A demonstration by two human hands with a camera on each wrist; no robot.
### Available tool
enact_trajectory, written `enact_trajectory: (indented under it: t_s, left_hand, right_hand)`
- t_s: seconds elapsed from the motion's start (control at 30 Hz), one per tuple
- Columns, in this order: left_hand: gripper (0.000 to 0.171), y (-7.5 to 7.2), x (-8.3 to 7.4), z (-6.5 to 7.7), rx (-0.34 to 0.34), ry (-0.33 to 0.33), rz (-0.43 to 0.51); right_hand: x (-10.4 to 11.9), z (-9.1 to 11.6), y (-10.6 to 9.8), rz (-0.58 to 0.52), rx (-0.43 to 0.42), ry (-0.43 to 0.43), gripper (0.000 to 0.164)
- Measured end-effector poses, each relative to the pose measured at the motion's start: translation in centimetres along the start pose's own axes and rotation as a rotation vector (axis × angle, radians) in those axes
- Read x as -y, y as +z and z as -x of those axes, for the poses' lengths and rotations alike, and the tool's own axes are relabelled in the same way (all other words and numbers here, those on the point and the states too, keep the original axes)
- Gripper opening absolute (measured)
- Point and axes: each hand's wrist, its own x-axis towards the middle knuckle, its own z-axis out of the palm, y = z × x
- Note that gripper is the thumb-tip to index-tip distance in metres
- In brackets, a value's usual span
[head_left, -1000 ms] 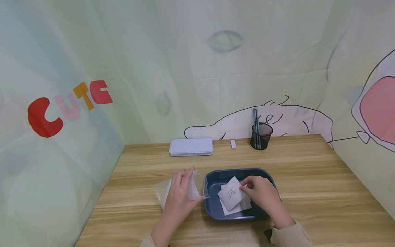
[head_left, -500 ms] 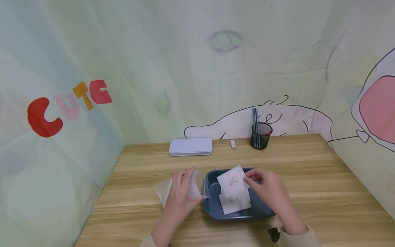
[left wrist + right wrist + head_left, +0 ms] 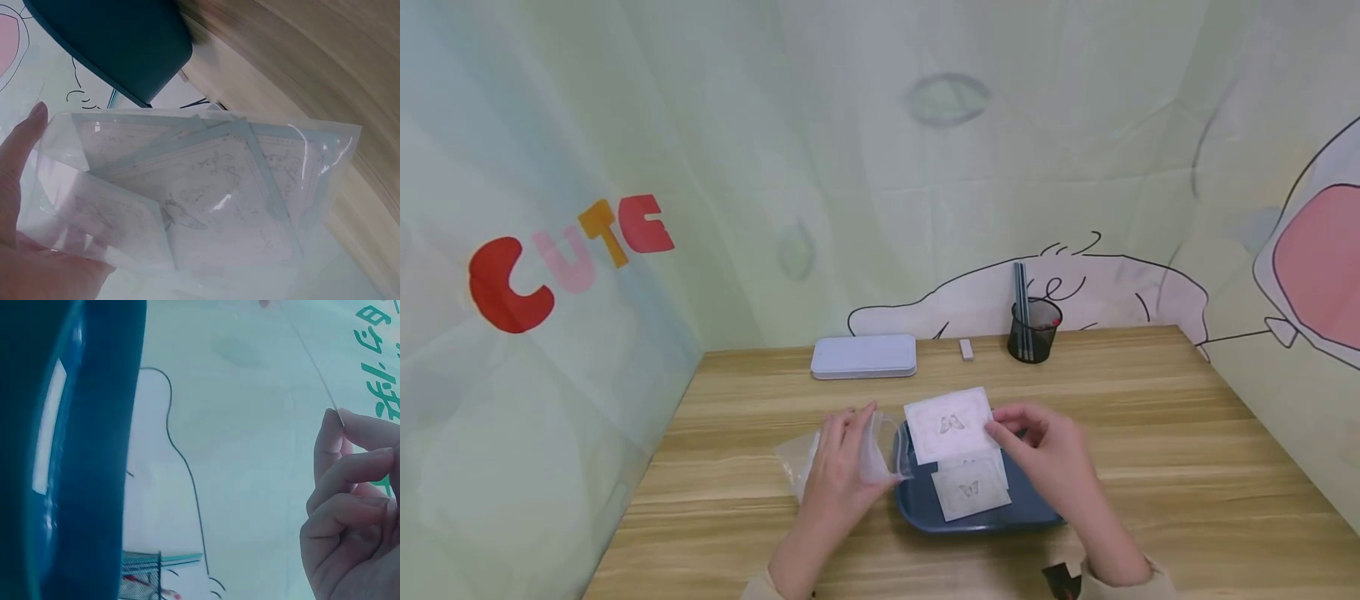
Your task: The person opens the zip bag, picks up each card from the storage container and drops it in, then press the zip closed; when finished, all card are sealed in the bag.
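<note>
My left hand [image 3: 838,475] grips a clear plastic bag [image 3: 219,206], its mouth held wide toward the tray's left end. Inside the bag lie several white cards [image 3: 206,169] with faint printed pictures. Between thumb and fingertips my right hand [image 3: 1045,450] pinches a white card [image 3: 951,425] with a butterfly print by its right edge, raised over the tray's far left part. In the right wrist view that hand [image 3: 353,487] holds the card edge-on, as a thin line. Below it, two more butterfly cards [image 3: 972,490] overlap in the dark blue tray [image 3: 917,508].
Along the table's back edge are a flat white case [image 3: 863,357], a small white block [image 3: 966,349] and a black mesh pen cup [image 3: 1034,333] with pencils. A small dark object [image 3: 1062,579] shows beside the right sleeve. A printed cloth backdrop [image 3: 880,183] stands behind the wood-grain table [image 3: 1150,467].
My right hand has lifted the card off the others, up and to the left, turning it squarer to the bag's side. The left hand and bag have hardly moved.
</note>
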Motion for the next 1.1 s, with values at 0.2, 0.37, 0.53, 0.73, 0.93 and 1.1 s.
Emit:
enact_trajectory:
  t_s: [0.2,0.37,0.53,0.73,0.93,1.1]
  left_hand:
    - [0.103,0.1,0.0,0.1,-0.009,0.018,-0.002]
    - [0.102,0.2,0.0,0.1,-0.031,0.050,0.004]
    - [0.102,0.2,-0.3,0.0,-0.017,0.044,0.003]
    - [0.101,0.3,-0.5,-0.1,-0.010,0.040,-0.009]
    - [0.100,0.3,-0.5,-0.1,-0.012,0.046,-0.006]
    - [0.098,0.4,-0.6,-0.1,-0.001,0.052,0.024]
  right_hand:
    - [-0.3,0.3,1.2,-0.053,0.047,0.022,0.014]
    - [-0.3,0.3,2.1,-0.063,0.057,0.002,0.010]
    - [-0.2,0.4,3.1,-0.088,0.071,0.001,0.008]
    - [-0.1,0.5,4.4,-0.094,0.080,-0.022,0.007]
    - [0.0,0.5,5.5,-0.117,0.097,-0.053,0.007]
    - [0.0,0.6,6.5,-0.092,0.113,-0.066,0.007]
